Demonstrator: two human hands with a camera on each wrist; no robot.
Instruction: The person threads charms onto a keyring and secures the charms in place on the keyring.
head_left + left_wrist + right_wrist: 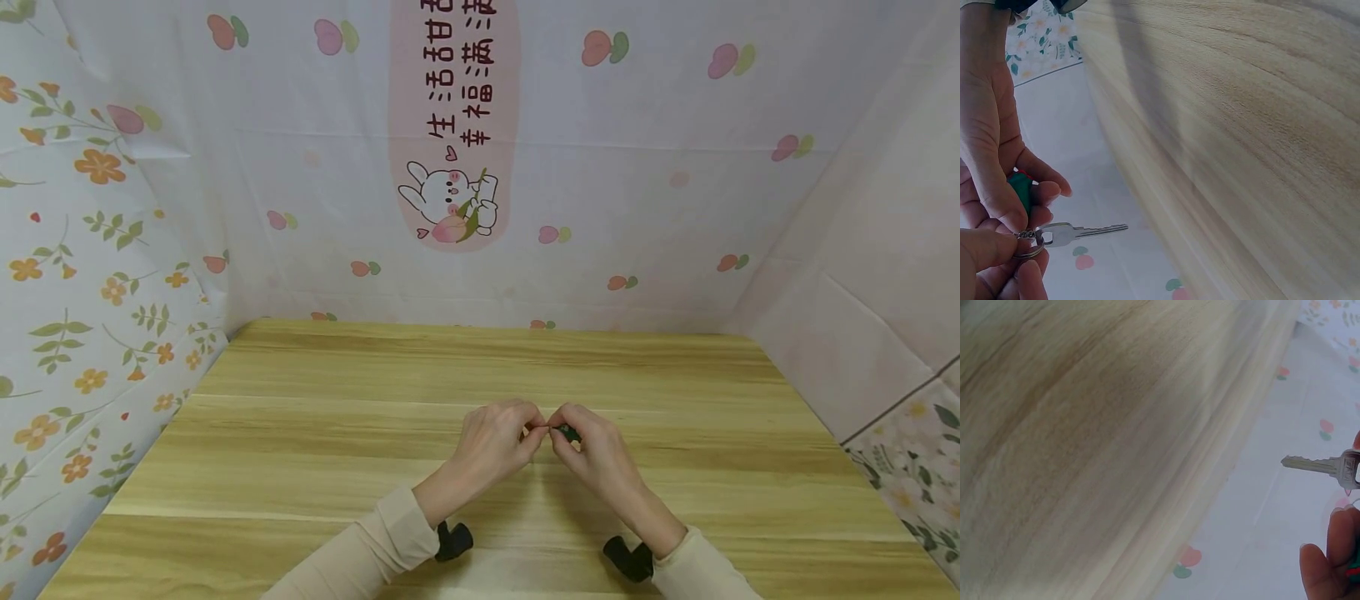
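Observation:
Close together above the table, my left hand (495, 437) and my right hand (597, 443) meet at the fingertips. A small dark green charm (567, 432) shows in the right hand's grip; in the left wrist view it is green with a red edge, partly covered by fingers. A short chain links it to a metal split ring (1031, 252), which my left thumb and fingers pinch. From the ring a silver key (1063, 234) sticks out sideways, its toothed blade free of both hands. The right wrist view shows the key (1322, 466) too, its head cut off by the frame edge.
Below the hands lies a wood-grain table (337, 375). Patterned cloth hangs behind it, with a printed rabbit (453, 200), and flowered cloth (90, 333) covers the left side. Black straps (454, 542) sit at both wrists.

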